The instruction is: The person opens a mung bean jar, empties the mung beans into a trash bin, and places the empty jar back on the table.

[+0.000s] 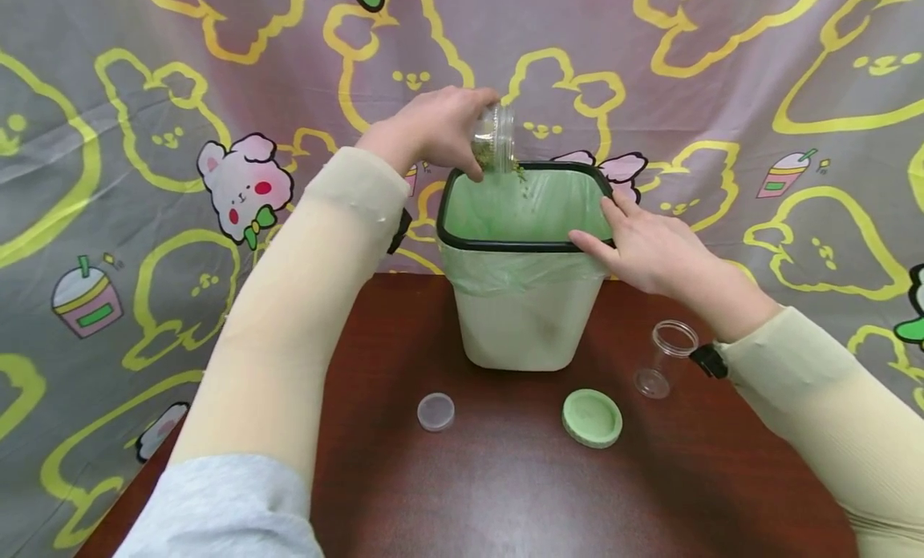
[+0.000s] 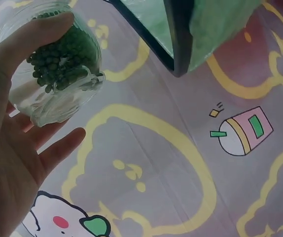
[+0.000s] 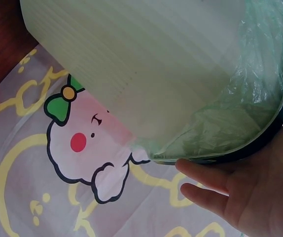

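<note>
My left hand [image 1: 436, 129] grips a clear jar [image 1: 502, 129], tipped on its side above the left rim of a white trash can [image 1: 520, 325]. Small round green beans lie inside the jar; in the left wrist view the beans [image 2: 62, 59] bunch up beneath the thumb. A few beans [image 1: 523, 181] are dropping from the mouth into the can. A black rim holds down a pale green bag [image 1: 534, 209] that lines the can. At the rim's right corner rests my right hand [image 1: 660, 249], its fingers fairly straight. The can's bottom inside is hidden.
On the brown table [image 1: 505, 494], a lidless clear jar [image 1: 662, 361] stands at the right, below my right forearm. A green lid [image 1: 592, 418] and a small translucent disc [image 1: 436, 412] lie in front of the can. Behind hangs a patterned cloth [image 1: 289, 53].
</note>
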### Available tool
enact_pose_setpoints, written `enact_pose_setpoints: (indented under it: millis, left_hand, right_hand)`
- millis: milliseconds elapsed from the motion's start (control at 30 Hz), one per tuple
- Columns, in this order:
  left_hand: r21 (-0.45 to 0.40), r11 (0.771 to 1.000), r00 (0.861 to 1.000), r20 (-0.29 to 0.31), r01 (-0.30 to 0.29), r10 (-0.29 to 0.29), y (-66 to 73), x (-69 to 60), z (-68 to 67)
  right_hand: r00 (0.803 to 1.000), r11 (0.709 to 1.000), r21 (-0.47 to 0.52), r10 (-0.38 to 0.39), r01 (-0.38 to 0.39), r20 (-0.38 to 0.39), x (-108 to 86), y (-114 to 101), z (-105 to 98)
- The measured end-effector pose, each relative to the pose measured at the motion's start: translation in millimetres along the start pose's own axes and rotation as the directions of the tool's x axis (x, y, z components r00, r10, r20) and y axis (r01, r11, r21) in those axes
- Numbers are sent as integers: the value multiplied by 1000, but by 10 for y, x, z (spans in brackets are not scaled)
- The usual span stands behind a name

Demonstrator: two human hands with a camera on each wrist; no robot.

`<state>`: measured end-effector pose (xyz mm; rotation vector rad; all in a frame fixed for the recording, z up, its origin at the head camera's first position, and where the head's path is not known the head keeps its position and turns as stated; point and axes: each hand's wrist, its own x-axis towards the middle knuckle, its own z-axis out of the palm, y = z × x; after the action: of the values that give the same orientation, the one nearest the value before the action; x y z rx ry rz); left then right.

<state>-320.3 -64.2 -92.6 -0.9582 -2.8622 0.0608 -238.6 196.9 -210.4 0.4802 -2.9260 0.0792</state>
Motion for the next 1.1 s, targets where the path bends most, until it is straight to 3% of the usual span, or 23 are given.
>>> enact_pose_setpoints:
  millis: [400,567,800,1100]
  left_hand:
    - [3,1000,1000,-15,-3,3,-7,-6,-16]
    - [-9,1000,998,-71,-3,2,-10,-18,-28]
    - [-3,1000,1000,-7,0,0,-25,-33,-25]
    - [12,1000,1000,-15,-5,5,-31,-21,-7]
  right_hand:
    - [1000,1000,2,0,0,-5,-2,-4,3]
    - [1000,1000,2,4,-4,3,1,-13,8]
    - [1000,1000,0,-3,3,-3,11,-20,19]
    - [1000,1000,-5,5,-5,8,9,-5,16]
